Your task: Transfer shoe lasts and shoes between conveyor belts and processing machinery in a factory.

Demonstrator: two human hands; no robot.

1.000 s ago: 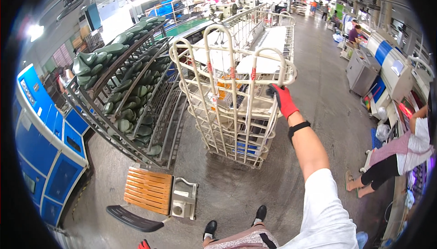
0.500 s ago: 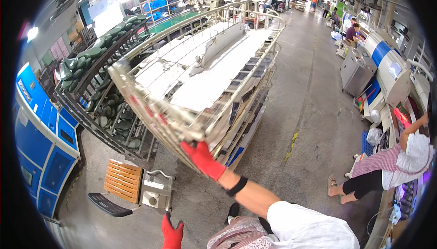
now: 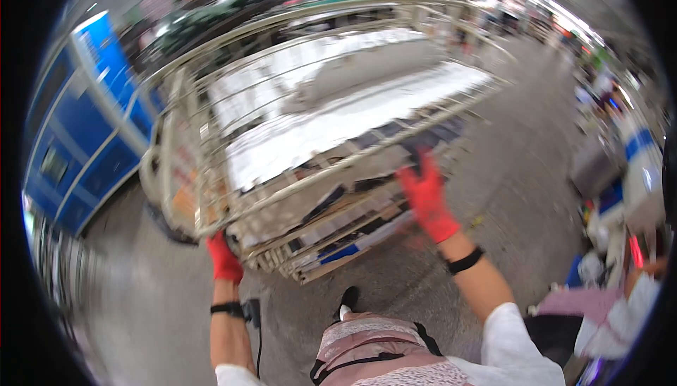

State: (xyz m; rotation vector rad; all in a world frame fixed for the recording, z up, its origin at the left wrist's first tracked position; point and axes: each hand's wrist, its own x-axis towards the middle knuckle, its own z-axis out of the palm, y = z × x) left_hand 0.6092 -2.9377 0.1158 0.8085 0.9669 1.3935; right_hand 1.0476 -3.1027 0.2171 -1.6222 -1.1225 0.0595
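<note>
A long pale metal rack cart (image 3: 338, 164) with rails and stacked shelves stands in front of me. White sheets (image 3: 282, 160) cover its top level, with a grey panel (image 3: 374, 67) lying along them. My left hand (image 3: 226, 258), in a red glove, is closed around the cart's near left corner post. My right hand (image 3: 428, 199), also in a red glove with dark fingertips, reaches beside the cart's right long side. Its fingers look spread, and no grip on a rail shows. Lower shelves carry flat pieces and a blue item (image 3: 340, 253).
Blue machine cabinets (image 3: 92, 132) stand at the left, with dark green pieces (image 3: 226, 9) piled on a rack behind the cart. To the right runs a grey floor aisle (image 3: 522, 146). A person in a pink apron (image 3: 585, 308) is at the lower right, near machines.
My right hand has left the cart's near corner and moved right along its side. My left hand, earlier free and low, now grips that corner. The cart sits more crosswise in view.
</note>
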